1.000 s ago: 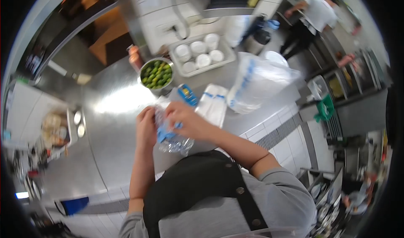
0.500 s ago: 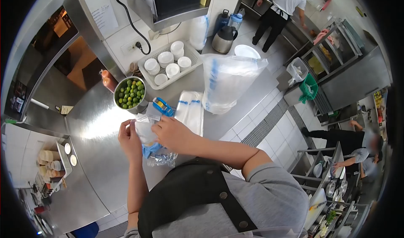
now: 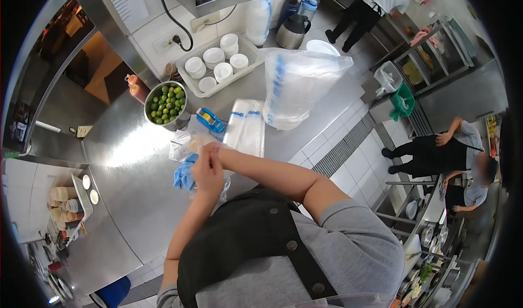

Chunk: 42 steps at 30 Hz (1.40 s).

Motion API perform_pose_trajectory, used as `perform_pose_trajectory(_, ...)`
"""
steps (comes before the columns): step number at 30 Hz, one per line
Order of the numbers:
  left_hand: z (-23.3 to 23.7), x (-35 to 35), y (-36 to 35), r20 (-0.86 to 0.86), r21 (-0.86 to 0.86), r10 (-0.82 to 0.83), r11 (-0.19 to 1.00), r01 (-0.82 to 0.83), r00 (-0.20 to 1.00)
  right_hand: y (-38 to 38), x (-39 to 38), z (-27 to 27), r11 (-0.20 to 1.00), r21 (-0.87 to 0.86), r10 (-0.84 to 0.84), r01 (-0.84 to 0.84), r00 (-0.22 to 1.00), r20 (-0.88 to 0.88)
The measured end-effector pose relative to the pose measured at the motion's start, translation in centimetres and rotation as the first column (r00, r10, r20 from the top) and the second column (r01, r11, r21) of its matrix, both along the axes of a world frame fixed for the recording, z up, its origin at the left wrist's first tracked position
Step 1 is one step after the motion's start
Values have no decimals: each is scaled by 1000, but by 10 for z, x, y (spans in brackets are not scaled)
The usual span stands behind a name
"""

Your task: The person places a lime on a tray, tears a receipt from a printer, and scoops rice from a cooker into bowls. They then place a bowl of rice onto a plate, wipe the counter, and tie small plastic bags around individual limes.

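My left hand (image 3: pixel 202 173) and my right hand (image 3: pixel 219 154) are pressed together above the steel counter (image 3: pixel 136 161), just in front of my chest. Both pinch a small clear plastic bag (image 3: pixel 224 186), most of it hidden behind the left hand. The bag's blue-printed part (image 3: pixel 184 173) sticks out to the left of the hands. Just beyond my fingers, a small clear container (image 3: pixel 181 144) with something pale in it stands on the counter.
Behind it are a metal bowl of limes (image 3: pixel 166 104), a blue tape dispenser (image 3: pixel 210 120), a flat stack of plastic bags (image 3: pixel 248 129), a tall upright plastic bag (image 3: pixel 297 87) and a tray of white cups (image 3: pixel 218 68). Other people stand at the far back (image 3: pixel 378 3) and bend over at the right (image 3: pixel 436 153).
My hands have closed together, and the left hand now covers the bag that was spread between them. The view has shifted slightly.
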<state>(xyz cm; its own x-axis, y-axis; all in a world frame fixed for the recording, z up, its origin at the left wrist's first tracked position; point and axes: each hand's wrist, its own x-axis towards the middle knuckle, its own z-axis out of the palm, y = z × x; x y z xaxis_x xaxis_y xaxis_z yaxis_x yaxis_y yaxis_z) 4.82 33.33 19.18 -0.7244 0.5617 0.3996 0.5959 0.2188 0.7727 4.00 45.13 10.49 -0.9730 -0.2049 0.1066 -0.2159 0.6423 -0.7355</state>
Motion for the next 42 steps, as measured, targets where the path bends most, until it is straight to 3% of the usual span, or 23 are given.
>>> perform_pose_trajectory(1, 3, 7, 3, 84, -39, -40, 998, 44, 996, -1, 0, -9, 1000, 7, -29, 29, 999, -34)
perform_pose_trajectory(4, -17, 14, 9, -39, 128, -143, 981, 147, 989, -4, -1, -22, 977, -92, -207, 192, 958, -200)
perform_pose_trajectory(6, -17, 20, 2, 45, 56, -258, 965, 256, 965, -7, 4, -22, 924, -229, -362, 306, 892, -270)
perform_pose_trajectory(9, -5, 17, -4, 102, 119, -495, 868, 483, 863, -1, 7, -7, 875, -343, -409, 343, 901, -143)
perform_pose_trajectory(10, -8, 8, -10, 8, 150, -366, 921, 360, 931, 3, 6, -1, 870, -352, -386, 346, 921, -50)
perform_pose_trajectory(12, -20, -12, -21, -173, 245, -85, 961, 126, 981, 7, 19, 45, 770, -570, -261, 287, 957, 129)
perform_pose_trajectory(13, -22, -24, -26, -148, 226, 150, 968, -114, 978, 5, 25, 59, 694, -663, -187, 282, 959, 213)
perform_pose_trajectory(16, -30, -51, -26, 309, 63, 269, 951, -302, 912, -9, 31, 64, 595, -732, -109, 332, 936, 336)
perform_pose_trajectory(17, -31, -60, -31, 828, 276, -137, 943, -184, 543, -11, 31, 67, 599, -733, -78, 321, 935, 346)
perform_pose_trajectory(22, -50, -72, -48, 872, 365, -193, 869, -334, 450, -3, 19, 70, 698, -695, 40, 174, 959, 279)
perform_pose_trajectory(25, -56, -79, -59, 878, 406, -233, 825, -393, 417, 0, 1, 63, 832, -554, 89, 36, 976, 197)
perform_pose_trajectory(26, -58, -82, -63, 883, 395, -208, 815, -425, 421, 4, 3, 69, 903, -427, 81, 36, 964, 253)
perform_pose_trajectory(28, -66, -92, -75, 883, 383, -158, 785, -487, 441, -3, 2, 146, 990, -144, 48, 3, 937, 347)
perform_pose_trajectory(31, -78, -114, -108, 860, 361, -9, 718, -596, 510, 31, -22, 175, 937, -284, 304, -205, 877, 373)
perform_pose_trajectory(34, -104, -134, -161, 821, 383, 116, 615, -690, 559, 57, -69, 180, 843, -537, 151, 30, 945, 290)
perform_pose_trajectory(36, -108, -137, -188, 823, 350, 196, 565, -747, 533, 75, -121, 158, 893, -401, -110, 205, 963, 246)
perform_pose_trajectory(38, -107, -132, -210, 853, 288, 242, 521, -803, 463, 81, -175, 115, 872, -346, -344, 346, 936, 70)
perform_pose_trajectory(42, -126, -110, -236, 894, 196, 282, 452, -870, 348, 88, -267, 56, 878, -121, -475, 463, 876, -91)
